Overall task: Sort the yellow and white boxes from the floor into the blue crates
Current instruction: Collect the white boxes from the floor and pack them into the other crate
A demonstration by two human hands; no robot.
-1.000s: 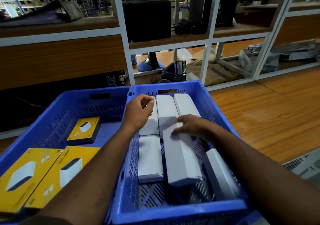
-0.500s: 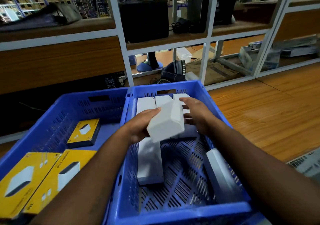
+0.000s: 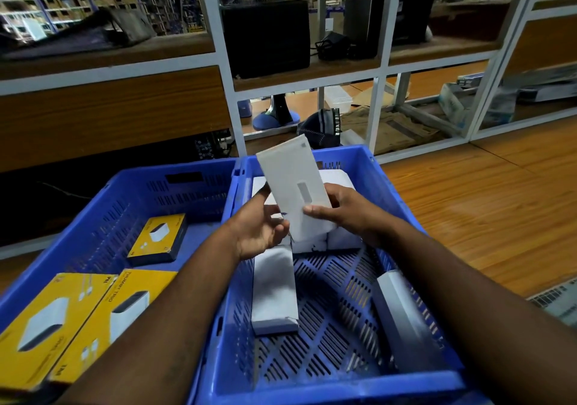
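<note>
Holding the long white box (image 3: pixel 292 186) up on end now, the person has it tilted back over the right blue crate (image 3: pixel 415 217), whereas half a second ago it was lying lower and sideways between the hands. The right hand (image 3: pixel 340 214) pinches its lower edge with the thumb on the front face, and the left hand (image 3: pixel 262 229) has the fingers loosely curled against the box's left side, so both are on it. The box's printed face with a small pale rectangle shows to the camera, which wasn't visible before.

Everything else sat still: a row of white boxes (image 3: pixel 335 182) along the far end of that crate, another white box (image 3: pixel 273 292) flat on the crate floor nearer the camera, and one (image 3: pixel 402 307) leaning on the right wall. The left blue crate (image 3: pixel 103 217) has the same three yellow boxes (image 3: pixel 157 237).
</note>
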